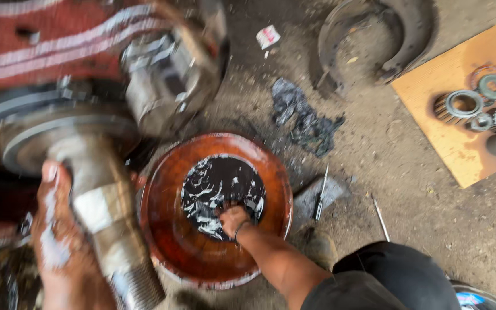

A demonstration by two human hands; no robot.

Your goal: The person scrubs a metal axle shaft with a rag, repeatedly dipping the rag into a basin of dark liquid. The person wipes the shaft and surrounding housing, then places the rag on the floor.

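Observation:
My left hand [58, 229], smeared with pale grease, is wrapped around the underside of a thick metal axle spindle [107, 218] with a threaded end. The spindle sticks out from a round hub plate [35, 135] on a red vehicle body [41, 40]. My right hand [233, 218] reaches down into a round red-brown basin [167, 218] on the ground. Its fingers dip into black oily liquid [219, 183] with white streaks. Whether those fingers hold anything is hidden by the liquid.
A dirty dark rag [305, 117] lies on the dirt beyond the basin. A screwdriver [320, 195] and a thin rod [380, 217] lie to the right. Several bearings and rings [480, 112] rest on an orange board [466, 155]. A curved brake part [374, 34] sits at the back.

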